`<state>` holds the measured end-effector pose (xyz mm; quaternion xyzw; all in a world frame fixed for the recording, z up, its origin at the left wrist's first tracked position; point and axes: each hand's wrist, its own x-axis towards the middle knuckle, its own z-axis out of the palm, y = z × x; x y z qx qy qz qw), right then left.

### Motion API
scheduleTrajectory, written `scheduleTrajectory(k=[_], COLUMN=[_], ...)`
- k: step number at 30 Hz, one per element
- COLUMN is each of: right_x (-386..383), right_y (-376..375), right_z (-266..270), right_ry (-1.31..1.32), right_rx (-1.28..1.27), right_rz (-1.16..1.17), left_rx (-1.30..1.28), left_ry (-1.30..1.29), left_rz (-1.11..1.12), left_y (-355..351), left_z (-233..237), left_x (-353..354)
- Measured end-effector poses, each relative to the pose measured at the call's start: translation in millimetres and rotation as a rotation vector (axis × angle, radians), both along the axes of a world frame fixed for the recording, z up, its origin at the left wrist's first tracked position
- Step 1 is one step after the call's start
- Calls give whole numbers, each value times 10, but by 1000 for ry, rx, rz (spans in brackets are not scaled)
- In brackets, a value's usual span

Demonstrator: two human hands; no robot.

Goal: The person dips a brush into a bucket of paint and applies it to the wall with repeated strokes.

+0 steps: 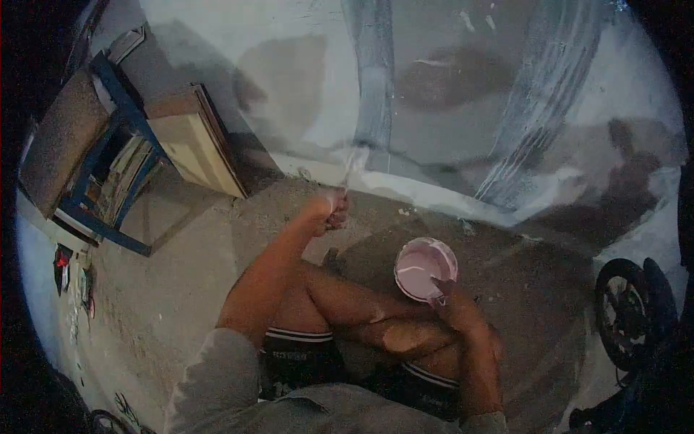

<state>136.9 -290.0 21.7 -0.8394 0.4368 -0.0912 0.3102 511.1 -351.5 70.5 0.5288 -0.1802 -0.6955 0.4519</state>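
My left hand (332,211) is closed around the handle of a paintbrush (356,163), whose pale, blurred head is against the lower part of the wall (426,130). The wall carries grey and whitish streaks. A round bucket (425,269) with pinkish-white liquid in it stands tilted toward me near my crossed legs. My right hand (448,298) grips the bucket's near right rim, its fingers reaching over the edge.
On the left, a blue-framed piece of furniture (130,108) stands beside flat boards (195,148) leaning on the wall. A black wheel (623,315) is at the right. Small items (63,267) lie on the floor (181,304) at far left.
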Motion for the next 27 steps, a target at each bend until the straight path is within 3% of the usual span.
scheduleTrajectory(k=[2, 6, 9, 12, 14, 17, 19, 21, 23, 27], right_x=[32, 132, 125, 79, 111, 89, 93, 130, 67, -9], right_y=[-1, 22, -13, 19, 42, 22, 20, 13, 6, 16], right_z=[57, 290, 221, 103, 192, 166, 169, 244, 117, -41], right_ry=[19, 103, 68, 13, 56, 92, 87, 168, 132, 136], right_rx=[11, 35, 118, 111, 116, 69, 22, 137, 65, -102], right_rz=[5, -2, -27, -52, -64, -55, -28, -68, -50, -1], left_rx=[2, -236, -173, -97, -107, 115, 96, 67, 73, -7], left_ry=[-165, -82, -233, -154, -267, -241, -190, -141, -325, -181], left_rz=[102, -2, 157, 47, -7, 8, -61, -129, -116, 1], left_y=[134, 244, 189, 123, 53, 72, 20, -52, -85, -27], left_z=[552, 433, 33, -587, -1188, -1331, -1463, -1536, -1130, -443], left_x=[-116, -35, -165, -161, -133, -267, -223, -180, -223, -215])
